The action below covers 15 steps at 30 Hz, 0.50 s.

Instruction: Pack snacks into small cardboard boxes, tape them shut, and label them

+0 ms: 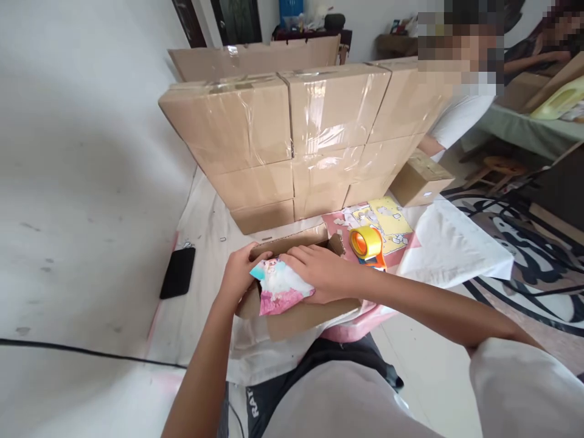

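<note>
An open cardboard box (292, 325) sits at the table's near edge with its flaps up. Held in its opening is a soft plastic packet (285, 292), white in the middle, pink along the bottom and turquoise at one corner. My right hand (319, 271) lies over the packet's upper right side, fingers bent round it. At the box's left rim, my left hand (240, 271) is closed with its fingertips at the packet's turquoise corner; part of its grip is hidden. Right of the box stands a yellow tape roll (365, 242) in an orange dispenser.
Behind the box rises a wall of taped cartons (326, 115). A black phone (177, 272) lies on the cloth-covered table (207, 225) at left. At right, another person's arm (433, 146) reaches to a small carton (422, 178). A cable (91, 351) runs along the left.
</note>
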{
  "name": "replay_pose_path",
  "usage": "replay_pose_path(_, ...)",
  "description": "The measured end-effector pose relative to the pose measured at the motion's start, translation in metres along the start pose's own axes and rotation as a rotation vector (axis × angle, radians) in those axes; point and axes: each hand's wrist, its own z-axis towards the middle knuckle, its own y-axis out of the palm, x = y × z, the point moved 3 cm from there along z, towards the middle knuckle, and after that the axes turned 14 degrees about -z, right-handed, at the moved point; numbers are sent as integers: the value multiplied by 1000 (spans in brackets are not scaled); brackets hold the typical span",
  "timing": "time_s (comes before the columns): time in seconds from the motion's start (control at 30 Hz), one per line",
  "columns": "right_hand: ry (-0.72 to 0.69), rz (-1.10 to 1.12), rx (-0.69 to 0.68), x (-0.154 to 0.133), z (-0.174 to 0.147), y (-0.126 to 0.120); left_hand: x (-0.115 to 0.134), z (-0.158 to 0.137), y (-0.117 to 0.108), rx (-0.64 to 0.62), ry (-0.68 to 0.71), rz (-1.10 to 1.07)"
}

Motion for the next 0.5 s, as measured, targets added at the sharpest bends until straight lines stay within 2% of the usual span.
replay_pose_path(0.13, 17, -1, -29, 11, 0, 4, 0, 5, -2, -6, 15, 54)
replay_pose_path(0.3, -16, -82, -31, 16, -8, 22, 4, 12, -3, -63, 63, 119)
replay_pose_path(0.4, -46, -151, 26, 20, -20, 28, 0, 15, -3, -79, 96, 134)
replay_pose_path(0.5, 32, -231, 133, 26, -40, 20, -18, 17, -9, -28, 51, 136)
